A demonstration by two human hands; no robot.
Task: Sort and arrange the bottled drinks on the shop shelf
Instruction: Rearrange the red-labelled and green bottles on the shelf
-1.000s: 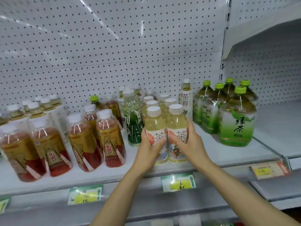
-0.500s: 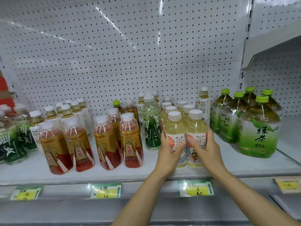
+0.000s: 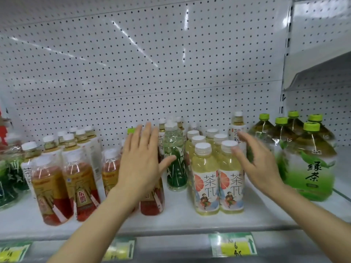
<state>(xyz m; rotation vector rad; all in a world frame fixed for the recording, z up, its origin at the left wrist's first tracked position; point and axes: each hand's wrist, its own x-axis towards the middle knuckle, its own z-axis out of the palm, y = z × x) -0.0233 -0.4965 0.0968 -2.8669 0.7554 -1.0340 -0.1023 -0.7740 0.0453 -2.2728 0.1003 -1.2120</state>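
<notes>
Yellow tea bottles (image 3: 217,179): "茶π". Big green bottle (image 3: 311,164): "绿茶". Red bottle (image 3: 81,188): "东鹏". Shelf tag (image 3: 234,245): "6".

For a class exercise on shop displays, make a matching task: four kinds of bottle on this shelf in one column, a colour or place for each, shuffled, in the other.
Things:
1. large green tea bottle
2. pale yellow tea bottle
3. red-brown tea bottle
4. green bamboo-print bottle

Descriptions:
A. white cap, orange fruit on label
B. lime green cap
C. stands between both hands
D. gold and red label

Pairs: 1-B, 2-A, 3-D, 4-C
</notes>
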